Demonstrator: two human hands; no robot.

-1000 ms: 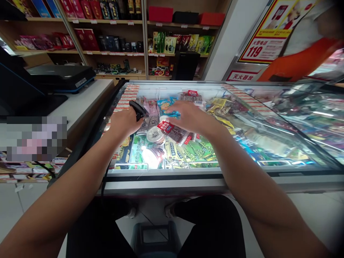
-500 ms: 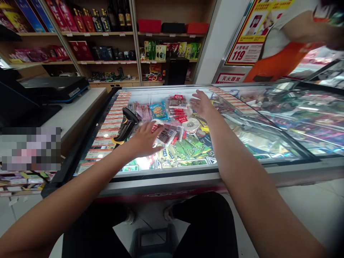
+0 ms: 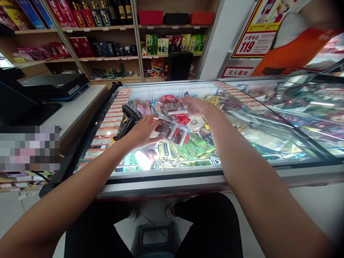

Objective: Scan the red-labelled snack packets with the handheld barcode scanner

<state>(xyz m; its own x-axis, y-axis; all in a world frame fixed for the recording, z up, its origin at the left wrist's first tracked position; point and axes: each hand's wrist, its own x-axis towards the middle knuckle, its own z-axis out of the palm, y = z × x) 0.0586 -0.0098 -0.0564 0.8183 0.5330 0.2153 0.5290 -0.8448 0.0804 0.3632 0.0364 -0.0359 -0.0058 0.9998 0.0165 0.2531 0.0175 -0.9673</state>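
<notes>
Since the earlier frame, the right hand has drawn back from the far side of the freezer lid and now grips a clear snack packet with red labels, raised slightly above the glass. Left hand stays in place, fingers spread and palm down, pressing a second stack of red-labelled packets that lies on the glass; it closes on nothing. Just beside the left hand, to its left, a black barcode scanner rests on the lid, unheld.

Step in hand, as judged: sorting packets into groups on the lid, with one packet lifted. The next move calls for bringing the raised packet over the pressed stack, and a free left hand if the scanner is to be used. A round tub sits near the right wrist.
</notes>
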